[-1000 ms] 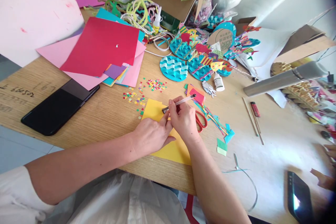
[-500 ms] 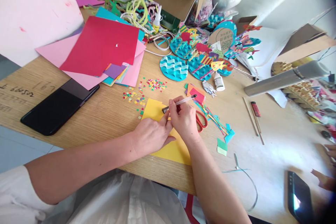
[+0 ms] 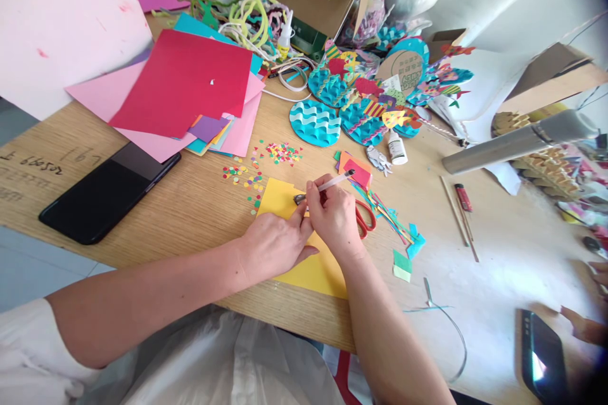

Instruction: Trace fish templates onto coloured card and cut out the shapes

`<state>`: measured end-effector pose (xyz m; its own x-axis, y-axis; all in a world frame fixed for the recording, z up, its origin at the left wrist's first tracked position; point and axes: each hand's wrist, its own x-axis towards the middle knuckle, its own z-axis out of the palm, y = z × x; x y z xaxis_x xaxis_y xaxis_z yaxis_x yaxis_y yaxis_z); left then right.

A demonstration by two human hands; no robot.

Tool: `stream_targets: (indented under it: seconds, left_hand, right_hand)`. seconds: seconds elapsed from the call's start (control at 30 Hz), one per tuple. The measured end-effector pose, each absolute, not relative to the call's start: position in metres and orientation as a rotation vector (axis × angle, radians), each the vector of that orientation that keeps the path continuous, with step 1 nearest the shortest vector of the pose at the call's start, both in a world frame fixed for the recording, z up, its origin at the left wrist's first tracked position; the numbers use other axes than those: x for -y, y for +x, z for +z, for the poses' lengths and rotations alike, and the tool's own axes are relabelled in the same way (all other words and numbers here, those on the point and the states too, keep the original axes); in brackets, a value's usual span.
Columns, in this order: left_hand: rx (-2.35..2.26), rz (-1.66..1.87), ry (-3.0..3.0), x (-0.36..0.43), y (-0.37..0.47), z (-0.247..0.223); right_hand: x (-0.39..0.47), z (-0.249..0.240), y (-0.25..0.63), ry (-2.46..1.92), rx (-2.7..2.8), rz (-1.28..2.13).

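Observation:
My right hand (image 3: 336, 214) grips a pen (image 3: 335, 181) with a pale, clear barrel, slanting over a sheet of yellow paper (image 3: 311, 273). On that sheet lies my left hand (image 3: 273, 243), palm down with fingers stretched out, its fingertips close to my right fingers. A small dark, shiny piece (image 3: 299, 199) shows beside the fingertips; I cannot tell what it belongs to. Orange-handled scissors (image 3: 365, 219) lie just right of my right hand, their blades hidden. The pen's writing tip is hidden too.
Confetti dots (image 3: 284, 152), a black phone (image 3: 109, 193) and coloured paper (image 3: 185, 82) lie left and ahead. Paper strips (image 3: 387, 215), a glue bottle (image 3: 397, 149) and blue fish crafts (image 3: 315, 123) stand beyond. A grey cylinder (image 3: 513, 142), another phone (image 3: 543, 354) and another person's hand (image 3: 584, 327) are right.
At the right edge, the other person's hand has shifted slightly beside the phone. My own hands and the pen are almost unmoved.

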<state>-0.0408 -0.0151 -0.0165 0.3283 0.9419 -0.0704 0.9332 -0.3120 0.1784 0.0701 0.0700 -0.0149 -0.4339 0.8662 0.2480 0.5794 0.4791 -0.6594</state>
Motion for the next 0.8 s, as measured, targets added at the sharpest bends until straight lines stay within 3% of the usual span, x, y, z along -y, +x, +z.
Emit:
stream_targets:
  seconds: [0.23,0.5,0.8]
  left_hand:
    - [-1.746,0.026,2.393,0.015,-0.04,-0.016]
    - [-1.661,0.007,2.404,0.001,-0.043,0.014]
    - [-1.51,-0.366,2.238,-0.054,-0.053,0.055]
  right_hand:
    - [-0.07,0.004,0.078,-1.193,1.791,0.878]
    - [-0.044,0.041,0.12,-1.202,1.486,0.856]
    - [-0.011,0.006,0.136,-1.143,1.643,1.064]
